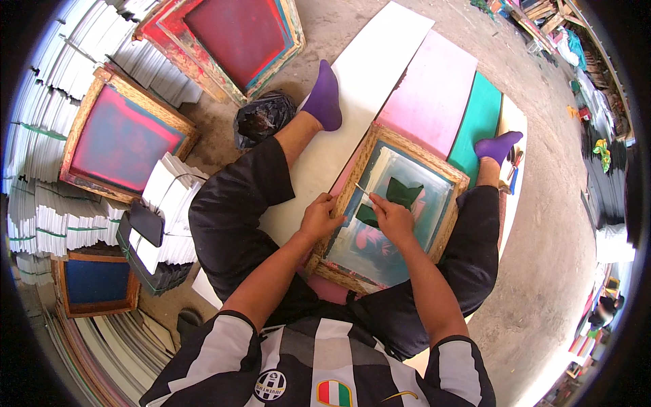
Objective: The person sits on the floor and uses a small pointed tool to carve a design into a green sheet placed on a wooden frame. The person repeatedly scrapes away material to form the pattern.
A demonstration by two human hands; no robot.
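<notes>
A wooden-framed printing screen (434, 261) lies tilted between my legs, its mesh greyish with pale pink patches. My left hand (319, 218) grips the left bar of that frame, thumb over the wood and some fingers hidden beside it. Over the mesh, my right hand (393, 220) pinches a thin pale stick (363, 188), which points toward the upper left bar. I cannot make out whether its tip touches anything. Dark green pieces (405, 194) lie on the mesh beside my right fingers, partly covered by them.
White, pink and green boards (424, 91) lie beneath the screen and my feet. To the left stand more screens (125, 146), bundled paper stacks (68, 210), a black phone (146, 223) and a black plastic bag (264, 119). Tools with coloured handles (515, 169) lie beside my right foot.
</notes>
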